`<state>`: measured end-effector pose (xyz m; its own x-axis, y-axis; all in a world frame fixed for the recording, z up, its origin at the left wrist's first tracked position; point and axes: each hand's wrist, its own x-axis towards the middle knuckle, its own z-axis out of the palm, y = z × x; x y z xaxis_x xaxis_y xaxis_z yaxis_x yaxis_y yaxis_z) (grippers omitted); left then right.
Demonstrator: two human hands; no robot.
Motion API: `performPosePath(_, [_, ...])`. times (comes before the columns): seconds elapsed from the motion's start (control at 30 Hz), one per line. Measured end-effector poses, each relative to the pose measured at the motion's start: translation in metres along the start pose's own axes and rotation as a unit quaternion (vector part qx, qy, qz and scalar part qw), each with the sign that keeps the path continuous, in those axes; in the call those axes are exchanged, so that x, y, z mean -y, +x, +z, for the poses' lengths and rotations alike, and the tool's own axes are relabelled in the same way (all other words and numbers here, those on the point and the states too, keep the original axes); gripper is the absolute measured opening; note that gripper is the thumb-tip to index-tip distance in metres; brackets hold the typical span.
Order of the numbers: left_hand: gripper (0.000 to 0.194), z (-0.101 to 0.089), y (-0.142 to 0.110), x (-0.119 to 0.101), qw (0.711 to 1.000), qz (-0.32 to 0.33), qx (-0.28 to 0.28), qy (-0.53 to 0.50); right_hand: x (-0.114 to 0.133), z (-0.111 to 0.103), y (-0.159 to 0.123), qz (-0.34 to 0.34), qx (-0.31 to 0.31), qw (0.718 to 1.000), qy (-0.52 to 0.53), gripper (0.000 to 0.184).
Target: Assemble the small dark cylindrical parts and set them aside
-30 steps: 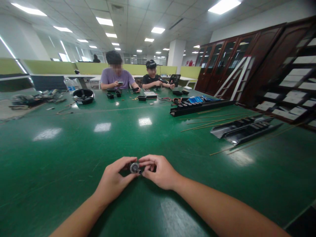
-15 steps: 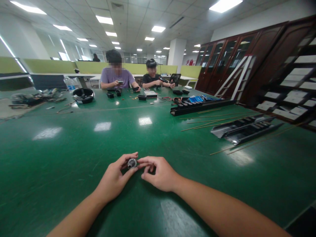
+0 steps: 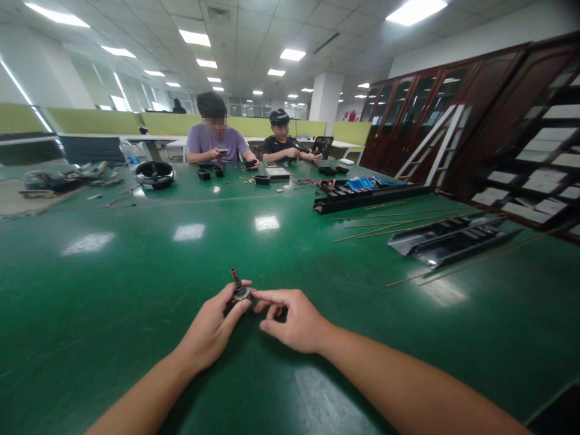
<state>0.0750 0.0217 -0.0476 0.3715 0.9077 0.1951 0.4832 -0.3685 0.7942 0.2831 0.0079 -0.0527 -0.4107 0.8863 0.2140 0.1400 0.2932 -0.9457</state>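
Note:
My left hand [image 3: 212,329] is closed around a small round metal part with a thin shaft [image 3: 238,289] that points up and away from me. My right hand [image 3: 290,320] rests on the green table [image 3: 136,278] right beside it. Its forefinger stretches out and touches the base of the metal part, while the other fingers curl under. I cannot see anything inside the right hand.
Long black trays [image 3: 448,238] and thin wooden rods [image 3: 385,226] lie at the right. A round black ring [image 3: 154,174] and small parts sit at the far end, where two people [image 3: 212,142] sit handling small items. Dark wooden cabinets [image 3: 453,109] line the right wall.
My left hand has turned the metal part so its shaft now sticks upward. My right fingers have slipped off its top, leaving only the forefinger at its base.

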Motion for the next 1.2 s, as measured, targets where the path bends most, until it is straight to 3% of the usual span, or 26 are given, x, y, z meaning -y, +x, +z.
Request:
performPosePath(0.23, [0.047, 0.0036, -0.0024, 0.0032, 0.999, 0.014, -0.029, 0.012, -0.0043, -0.0004, 0.0039, 0.051, -0.038, 0.996, 0.064, 0.052])
performPosePath(0.37, [0.026, 0.0016, -0.0031, -0.0001, 0.992, 0.093, -0.056, 0.072, -0.0025, 0.0002, 0.0029, 0.047, -0.027, 0.998, 0.026, 0.05])
performPosePath(0.5, [0.028, -0.0005, -0.0027, -0.0015, 0.985, 0.138, -0.05, 0.09, 0.0, 0.0002, 0.0022, 0.041, -0.021, 0.999, -0.005, 0.043])
performPosePath(0.77, [0.029, -0.0003, -0.005, 0.0, 0.988, 0.105, -0.063, 0.098, 0.002, -0.0006, 0.0031, 0.042, -0.029, 0.998, -0.03, 0.032])
performPosePath(0.9, [0.02, -0.001, -0.0059, -0.0023, 0.988, 0.116, -0.047, 0.087, 0.0017, 0.0, 0.0027, 0.043, -0.034, 0.998, -0.016, 0.027])
performPosePath(1.2, [0.021, 0.0002, -0.0047, -0.0028, 0.985, 0.136, -0.054, 0.089, 0.0026, -0.0014, 0.0032, 0.03, -0.035, 0.997, -0.057, 0.019])
